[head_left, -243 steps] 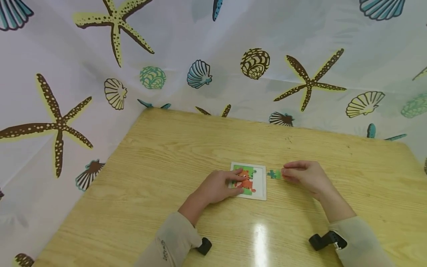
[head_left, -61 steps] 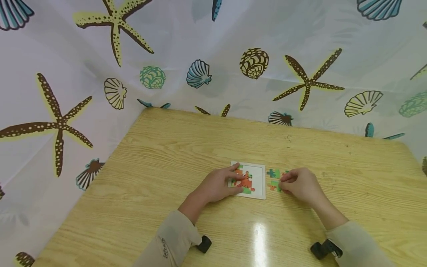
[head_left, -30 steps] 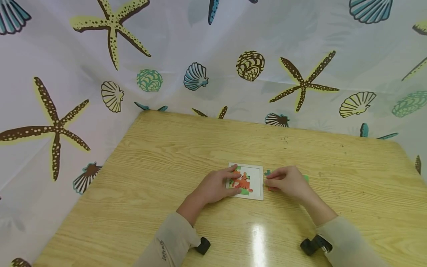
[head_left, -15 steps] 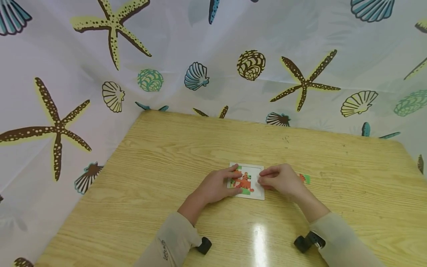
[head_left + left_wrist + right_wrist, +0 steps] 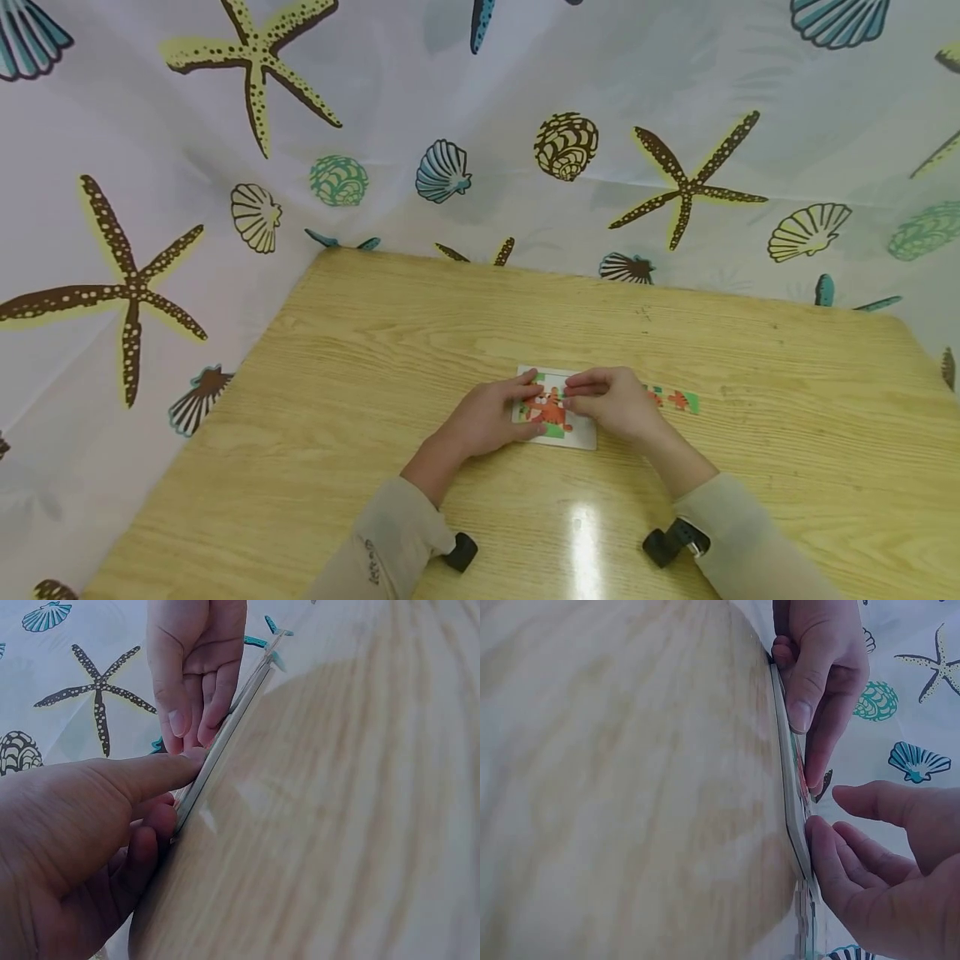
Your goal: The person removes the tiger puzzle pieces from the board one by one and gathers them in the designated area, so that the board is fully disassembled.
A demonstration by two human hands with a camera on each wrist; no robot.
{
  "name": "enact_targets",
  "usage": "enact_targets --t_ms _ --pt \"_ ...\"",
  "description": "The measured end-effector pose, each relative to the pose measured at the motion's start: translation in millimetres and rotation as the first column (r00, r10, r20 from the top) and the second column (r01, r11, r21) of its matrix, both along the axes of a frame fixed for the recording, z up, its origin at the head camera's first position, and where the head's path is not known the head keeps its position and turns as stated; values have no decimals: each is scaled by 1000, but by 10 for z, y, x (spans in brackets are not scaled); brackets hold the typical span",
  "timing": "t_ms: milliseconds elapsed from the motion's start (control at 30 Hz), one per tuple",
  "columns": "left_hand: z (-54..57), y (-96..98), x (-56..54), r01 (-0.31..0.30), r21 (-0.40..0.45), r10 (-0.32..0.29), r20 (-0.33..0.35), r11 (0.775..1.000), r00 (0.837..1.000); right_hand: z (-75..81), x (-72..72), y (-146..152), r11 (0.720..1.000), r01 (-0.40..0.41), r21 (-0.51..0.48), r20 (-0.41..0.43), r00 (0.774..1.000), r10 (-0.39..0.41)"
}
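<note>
A small jigsaw puzzle of an orange tiger on green lies in its white tray [image 5: 582,433] on the table. My left hand [image 5: 487,419] holds the tray from its left side, thumb and fingers spread over the pieces. My right hand [image 5: 618,406] reaches over the tray's right part, its fingertips at the tiger pieces [image 5: 551,412]. In the right wrist view, the thumb and fingers of the right hand [image 5: 900,862] stand apart, and the fingers touch the tray edge [image 5: 791,795]. No piece shows between them.
Loose puzzle pieces [image 5: 682,402] lie on the wooden table [image 5: 420,333] right of the tray, partly hidden by my right hand. A white curtain [image 5: 390,92] printed with starfish and shells hangs along the back and left side of the table.
Over the last seconds, tray pieces were taken out and laid on the right. In the last second my right hand has moved left, from the loose pieces onto the tray. The left hand stays put.
</note>
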State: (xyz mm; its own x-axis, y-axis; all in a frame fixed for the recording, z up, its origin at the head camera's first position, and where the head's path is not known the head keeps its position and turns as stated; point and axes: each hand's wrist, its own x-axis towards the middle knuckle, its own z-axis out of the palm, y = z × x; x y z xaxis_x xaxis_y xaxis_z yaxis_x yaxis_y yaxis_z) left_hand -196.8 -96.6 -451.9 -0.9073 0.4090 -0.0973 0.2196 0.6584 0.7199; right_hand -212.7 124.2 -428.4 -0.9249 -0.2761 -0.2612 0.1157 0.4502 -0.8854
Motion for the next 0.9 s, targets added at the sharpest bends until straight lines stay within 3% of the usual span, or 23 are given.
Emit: enact_targets --t_ms 467,900 --pt "55 15 13 10 -17 -10 12 1000 1000 -22 -7 -15 1000 10 -2 -32 999 -10" --pt "-9 14 -9 -7 -24 8 15 1000 1000 -36 -43 -73 997 75 -1 -69 995 -75"
